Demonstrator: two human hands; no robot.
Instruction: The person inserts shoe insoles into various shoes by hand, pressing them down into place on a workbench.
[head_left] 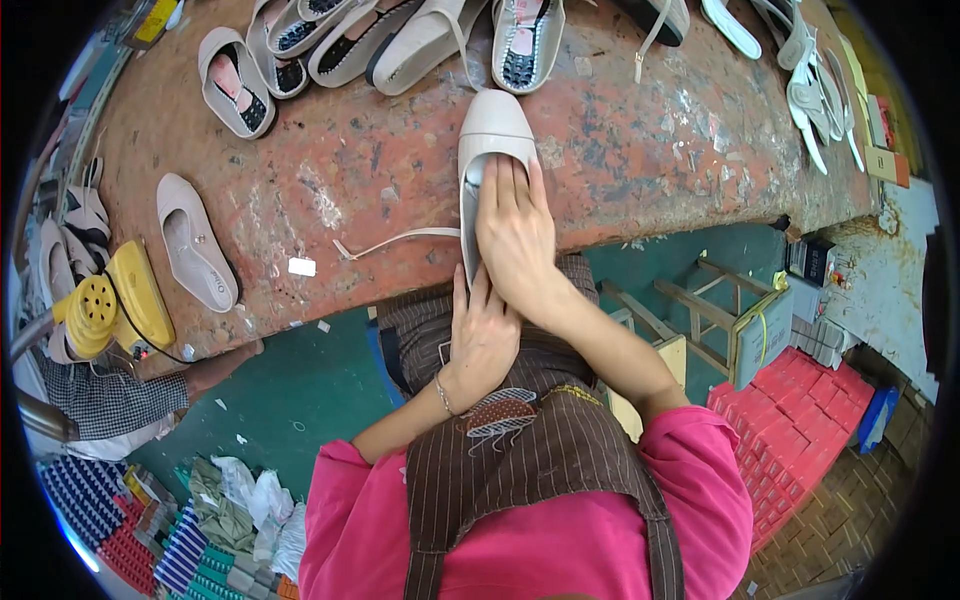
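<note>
A beige flat shoe (496,118) lies at the table's near edge, toe pointing away from me. My right hand (517,235) reaches into its opening with fingers stretched flat on the inside, and the outermost finger rests over the right rim. Its thumb is out of sight. My left hand (484,340) is at the heel end, fingers along the shoe's side and back, partly covered by my right wrist. A thin beige strap (405,238) runs left from the shoe across the tabletop.
More beige shoes (400,48) line the far side of the worn red table (330,170). A single shoe (197,245) and a yellow device (138,295) with a cable are at left. White sandals (808,95) lie far right. A stool (735,330) and stacked pink boxes (790,425) stand right.
</note>
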